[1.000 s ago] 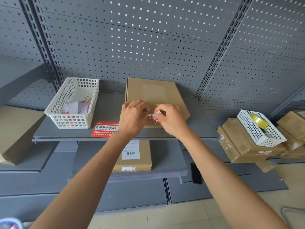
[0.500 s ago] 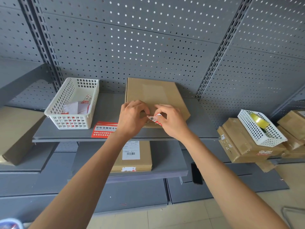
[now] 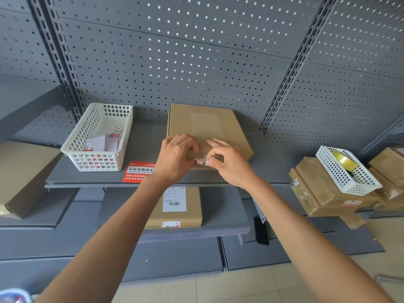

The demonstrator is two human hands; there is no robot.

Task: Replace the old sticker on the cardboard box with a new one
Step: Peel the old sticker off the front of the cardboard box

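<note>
flat cardboard box (image 3: 205, 125) lying on the grey shelf (image 3: 144, 145), both hands working its near edge, right hand (image 3: 229, 167) pinching a red-and-white sticker (image 3: 204, 161), left hand (image 3: 175, 158) curling onto the box, red label (image 3: 136, 171) reading 此标签撕毁无, barcode label (image 3: 174, 199) on the box below

Bright, even, sharp; wide-angle edge distortion

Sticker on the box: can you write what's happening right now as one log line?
step: peeling sticker | box: flat on shelf | left hand: on box beside sticker | right hand: pinches sticker | new sticker: not yet applied
</note>
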